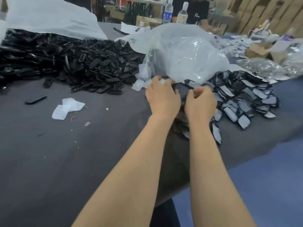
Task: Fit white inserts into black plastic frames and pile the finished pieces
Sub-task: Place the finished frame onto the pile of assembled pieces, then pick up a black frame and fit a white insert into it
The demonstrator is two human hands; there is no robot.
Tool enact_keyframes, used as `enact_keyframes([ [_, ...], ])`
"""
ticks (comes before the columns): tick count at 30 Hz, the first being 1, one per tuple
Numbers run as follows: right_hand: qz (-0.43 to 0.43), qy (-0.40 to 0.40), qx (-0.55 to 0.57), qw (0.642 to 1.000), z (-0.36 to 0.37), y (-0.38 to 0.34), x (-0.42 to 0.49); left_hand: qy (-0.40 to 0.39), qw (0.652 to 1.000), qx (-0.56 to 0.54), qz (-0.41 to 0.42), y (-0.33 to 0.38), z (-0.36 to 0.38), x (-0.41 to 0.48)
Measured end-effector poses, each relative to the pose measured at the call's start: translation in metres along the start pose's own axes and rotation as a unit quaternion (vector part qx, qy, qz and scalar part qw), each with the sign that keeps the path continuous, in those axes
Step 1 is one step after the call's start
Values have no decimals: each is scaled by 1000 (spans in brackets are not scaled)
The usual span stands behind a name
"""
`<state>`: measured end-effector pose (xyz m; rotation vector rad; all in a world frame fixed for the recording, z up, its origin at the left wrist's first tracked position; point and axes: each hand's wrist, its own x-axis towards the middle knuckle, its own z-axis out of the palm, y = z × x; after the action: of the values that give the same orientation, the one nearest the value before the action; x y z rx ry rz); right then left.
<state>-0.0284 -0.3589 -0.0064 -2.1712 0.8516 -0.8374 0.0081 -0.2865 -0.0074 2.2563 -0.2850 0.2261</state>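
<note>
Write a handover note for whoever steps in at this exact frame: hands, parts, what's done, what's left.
Left hand and right hand both grip one black frame between them; whether its insert is seated cannot be told.
Empty frames: big heap on the left of the table.
Loose white inserts lie on the table; more sit by the clear bag.
Done: finished pile on the right.
Left: the large heap, so most of the job.
</note>
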Motion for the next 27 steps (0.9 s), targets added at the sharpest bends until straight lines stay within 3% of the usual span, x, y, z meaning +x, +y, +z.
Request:
enact_keyframes([
  [5, 16, 0, -84, 996, 0, 4, 1, 3, 999, 38, -19, 1, 12, 1],
  [11, -75, 22, 24, 997, 22, -33, -22, 80, 980, -170, -63, -15, -32, 9],
  [13, -123, -22, 78, 989, 39, -54, -39, 120, 969, -201, -74, -34, -57, 11],
  [16, -179, -153, 140, 962, 71, -93, -71, 180, 959, -193, -104, -77, -101, 14],
  [22, -273, -389, 26, 879, 143, -160, -138, 286, 922, -186, -183, -165, -183, 5],
  [25, -271, -418, -91, 862, 167, -178, -165, 306, 911, -167, -219, -198, -213, -2],
  [27, -256, -393, -130, 874, 176, -184, -173, 320, 911, -125, -227, -215, -226, -4],
])
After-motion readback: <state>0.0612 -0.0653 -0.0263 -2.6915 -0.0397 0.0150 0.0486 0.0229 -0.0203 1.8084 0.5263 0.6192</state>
